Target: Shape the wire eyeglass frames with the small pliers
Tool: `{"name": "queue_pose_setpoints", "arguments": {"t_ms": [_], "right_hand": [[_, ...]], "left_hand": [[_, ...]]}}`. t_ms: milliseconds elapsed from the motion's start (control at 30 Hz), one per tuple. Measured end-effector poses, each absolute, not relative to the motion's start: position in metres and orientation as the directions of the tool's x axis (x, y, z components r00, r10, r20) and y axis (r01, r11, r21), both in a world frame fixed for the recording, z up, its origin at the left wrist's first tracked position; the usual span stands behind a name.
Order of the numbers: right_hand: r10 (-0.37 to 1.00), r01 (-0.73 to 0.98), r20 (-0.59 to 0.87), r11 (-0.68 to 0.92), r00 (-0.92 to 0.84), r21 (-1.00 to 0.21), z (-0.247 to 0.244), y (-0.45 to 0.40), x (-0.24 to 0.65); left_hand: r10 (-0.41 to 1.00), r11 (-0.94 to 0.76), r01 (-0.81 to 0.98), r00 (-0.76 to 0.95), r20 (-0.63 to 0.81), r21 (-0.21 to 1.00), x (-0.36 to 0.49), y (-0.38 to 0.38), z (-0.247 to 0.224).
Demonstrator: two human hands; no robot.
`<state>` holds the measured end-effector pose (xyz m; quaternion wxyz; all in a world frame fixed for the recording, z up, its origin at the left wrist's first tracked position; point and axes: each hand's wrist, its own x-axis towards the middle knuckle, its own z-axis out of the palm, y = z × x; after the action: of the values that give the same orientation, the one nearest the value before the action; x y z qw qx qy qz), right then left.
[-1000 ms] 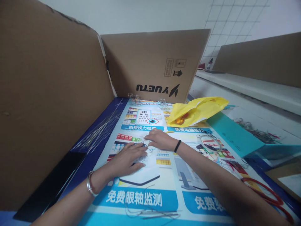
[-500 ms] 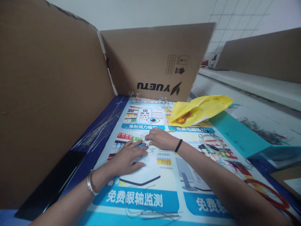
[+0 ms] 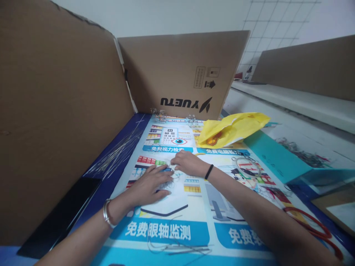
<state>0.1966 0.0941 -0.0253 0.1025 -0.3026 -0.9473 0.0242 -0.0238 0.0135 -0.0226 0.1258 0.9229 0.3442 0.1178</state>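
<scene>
My left hand (image 3: 151,186) lies palm down over a printed poster (image 3: 194,207), its fingers apart and spread over thin wire pieces (image 3: 175,176). Just right of its fingertips is my right hand (image 3: 188,162), with its fingers bent together at the upper edge of the same wires. What the right fingers pinch, if anything, is too small to make out. Some of the wire is hidden beneath the left hand. Nearer to me, loose wires (image 3: 180,249) rest on the poster.
Straight thin rods (image 3: 116,151) and a black flat panel (image 3: 61,218) lie left. Cardboard (image 3: 177,70) stands behind. A yellow bag (image 3: 235,127), a wire coil (image 3: 248,168), a teal box (image 3: 277,159) and red cord (image 3: 307,221) lie right. Small wire clusters (image 3: 191,120) sit at the back.
The view has shifted slightly, so the items at the right appear a little farther left. Both hands have stayed in nearly the same place and pose.
</scene>
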Motion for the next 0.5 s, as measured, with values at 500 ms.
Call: {"name": "queue_pose_setpoints", "arguments": {"t_ms": [500], "right_hand": [[0.591, 0.536, 0.326, 0.806, -0.738, -0.250, -0.031, 0.084, 0.212]], "left_hand": [[0.637, -0.770, 0.583, 0.680, 0.364, 0.258, -0.034, 0.010, -0.024]]}}
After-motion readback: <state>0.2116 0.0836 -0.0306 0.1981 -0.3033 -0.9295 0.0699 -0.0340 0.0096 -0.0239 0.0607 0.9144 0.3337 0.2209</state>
